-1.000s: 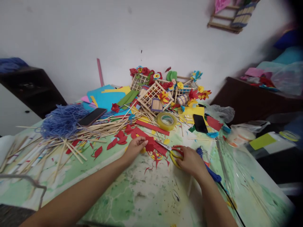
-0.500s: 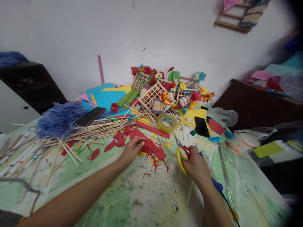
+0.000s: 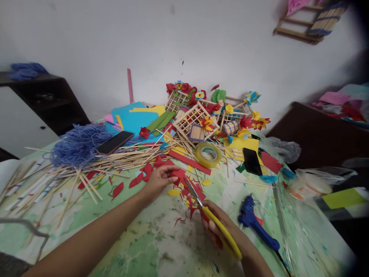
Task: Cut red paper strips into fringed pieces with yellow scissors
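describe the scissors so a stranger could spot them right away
On the paint-stained green table, find the red paper scraps at the front of the pile. The scissors sit in the right hand, steel blades pointing at those scraps. Their yellow handle sets them apart from the blue glue gun lying to the right.

Near right, the scissors (image 3: 221, 231) show bright metal blades and glossy yellow plastic handles, the glue gun (image 3: 256, 227) is smooth blue plastic, the red paper (image 3: 180, 173) is matt, and the wooden sticks (image 3: 115, 163) at left are bare, slightly rough wood.
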